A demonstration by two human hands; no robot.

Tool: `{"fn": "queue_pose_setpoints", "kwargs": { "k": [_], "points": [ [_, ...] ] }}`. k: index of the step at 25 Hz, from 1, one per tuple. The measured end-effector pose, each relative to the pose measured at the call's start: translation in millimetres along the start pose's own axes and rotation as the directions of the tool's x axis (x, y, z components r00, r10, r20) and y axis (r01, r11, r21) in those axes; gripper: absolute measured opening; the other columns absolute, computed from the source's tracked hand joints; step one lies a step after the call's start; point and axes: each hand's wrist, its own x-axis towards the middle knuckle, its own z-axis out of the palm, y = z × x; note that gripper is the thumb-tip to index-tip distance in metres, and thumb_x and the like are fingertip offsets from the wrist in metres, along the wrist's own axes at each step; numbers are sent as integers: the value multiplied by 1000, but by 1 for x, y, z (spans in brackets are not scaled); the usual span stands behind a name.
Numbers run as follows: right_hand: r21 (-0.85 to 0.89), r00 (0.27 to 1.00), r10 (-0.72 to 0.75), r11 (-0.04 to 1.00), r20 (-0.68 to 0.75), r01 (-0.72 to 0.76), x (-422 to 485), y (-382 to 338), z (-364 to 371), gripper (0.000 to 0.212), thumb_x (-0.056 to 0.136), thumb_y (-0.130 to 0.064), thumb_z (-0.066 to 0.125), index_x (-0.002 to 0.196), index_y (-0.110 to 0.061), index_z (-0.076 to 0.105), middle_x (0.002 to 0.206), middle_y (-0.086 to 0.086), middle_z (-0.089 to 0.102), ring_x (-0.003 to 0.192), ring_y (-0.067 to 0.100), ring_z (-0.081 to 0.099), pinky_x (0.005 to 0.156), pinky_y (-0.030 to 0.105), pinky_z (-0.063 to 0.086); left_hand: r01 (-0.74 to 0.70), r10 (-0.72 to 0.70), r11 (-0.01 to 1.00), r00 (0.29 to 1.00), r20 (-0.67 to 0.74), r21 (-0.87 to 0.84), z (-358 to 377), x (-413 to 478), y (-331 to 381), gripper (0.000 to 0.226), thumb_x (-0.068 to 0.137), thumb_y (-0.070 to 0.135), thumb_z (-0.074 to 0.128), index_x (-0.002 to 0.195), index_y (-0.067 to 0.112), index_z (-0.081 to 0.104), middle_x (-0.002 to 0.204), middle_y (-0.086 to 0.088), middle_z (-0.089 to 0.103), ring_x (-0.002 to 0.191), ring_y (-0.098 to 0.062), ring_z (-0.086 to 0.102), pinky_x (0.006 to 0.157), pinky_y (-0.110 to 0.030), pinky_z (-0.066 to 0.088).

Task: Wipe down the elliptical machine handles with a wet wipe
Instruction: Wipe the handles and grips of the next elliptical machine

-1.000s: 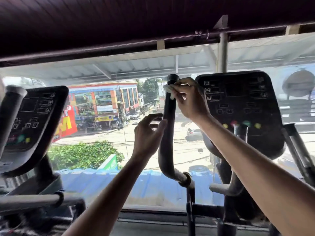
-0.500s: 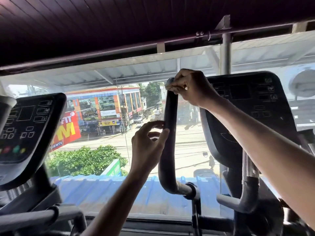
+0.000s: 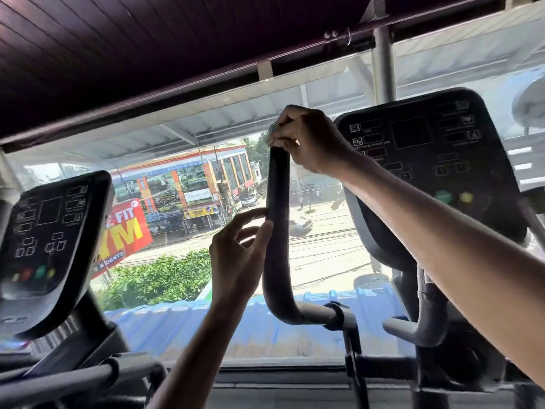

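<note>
- Right hand point(image 3: 309, 140) grips the wet wipe point(image 3: 272, 134) around the handle point(image 3: 277, 231) top.
- Left hand point(image 3: 236, 255), fingers loosely curled, steadies mid-handle.
- Wiping looks just begun; lower handle and other handles remain.

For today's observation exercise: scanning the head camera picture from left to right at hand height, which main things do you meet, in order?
Left console → red gym banner outside the window → left hand → black upright handle → right hand, closed over the handle's top → right console.
</note>
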Motion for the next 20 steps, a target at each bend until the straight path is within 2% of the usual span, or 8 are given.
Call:
{"fn": "queue_pose_setpoints", "kwargs": {
  "k": [4, 6, 8, 9, 13, 14, 17, 20],
  "points": [
    [52, 963, -83, 996, 257, 72, -25, -10, -7, 22, 86, -21, 76, 108, -19, 77, 103, -1, 66, 90, 8, 59, 84, 24, 52, 5, -5, 998, 1000, -9, 61, -9, -11, -4, 13, 90, 15, 72, 96, 25, 76, 94, 9, 78, 79, -9, 74, 66, -36, 59],
    [43, 979, -70, 997, 191, 62, -23, -9, -5, 22, 87, -19, 75, 109, -17, 77, 104, 1, 66, 93, 10, 62, 87, 28, 55, 20, -19, 998, 1000, -2, 66, -10, -17, -3, 13, 90, 13, 71, 96, 24, 76, 94, 9, 78, 81, -9, 75, 68, -41, 59],
    [26, 997, -40, 999, 73, 38, -18, -7, -4, 21, 89, -16, 71, 110, -13, 77, 106, 4, 66, 96, 10, 63, 90, 31, 55, 31, -32, 997, 999, 5, 71, -11, -23, 1, 16, 90, 11, 71, 95, 26, 76, 92, 8, 78, 81, -9, 75, 69, -39, 60],
    [28, 996, -45, 999, 71, 43, -18, -6, -4, 20, 90, -16, 71, 108, -14, 77, 105, 4, 66, 97, 10, 63, 90, 30, 54, 32, -33, 997, 999, 8, 72, -11, -25, 3, 18, 90, 10, 71, 95, 27, 76, 92, 8, 78, 82, -10, 75, 70, -37, 59],
    [80, 961, -94, 994, 259, 76, -23, -12, -6, 20, 85, -22, 77, 104, -18, 79, 99, -2, 65, 86, 0, 52, 79, 11, 43, 32, -32, 996, 999, -10, 79, -9, -28, 7, 21, 89, 10, 71, 93, 30, 75, 93, 8, 77, 83, -11, 75, 63, -27, 57],
    [95, 971, -64, 995, 232, 43, -19, -12, -7, 21, 84, -21, 79, 103, -15, 78, 98, -1, 67, 83, 0, 56, 78, 12, 47, 34, -32, 996, 999, -24, 87, -7, -29, 9, 21, 89, 9, 71, 92, 30, 75, 92, 9, 77, 81, -9, 74, 61, -23, 55],
    [77, 997, 32, 996, 74, -37, 0, -2, -9, 21, 85, -16, 78, 103, -7, 77, 100, 3, 69, 85, 10, 67, 82, 30, 59, 52, -45, 993, 997, -69, 103, -1, -29, 13, 20, 89, 8, 71, 91, 28, 74, 91, 14, 76, 78, -1, 72, 58, -16, 52],
    [8, 995, 59, 998, 74, -60, 10, 0, -12, 18, 86, -13, 76, 104, -11, 78, 101, 5, 67, 90, 14, 66, 85, 36, 58, 66, -59, 992, 996, -73, 105, 1, -30, 13, 21, 89, 9, 70, 93, 29, 74, 94, 15, 76, 80, 1, 72, 61, -17, 53]
  ]
}}
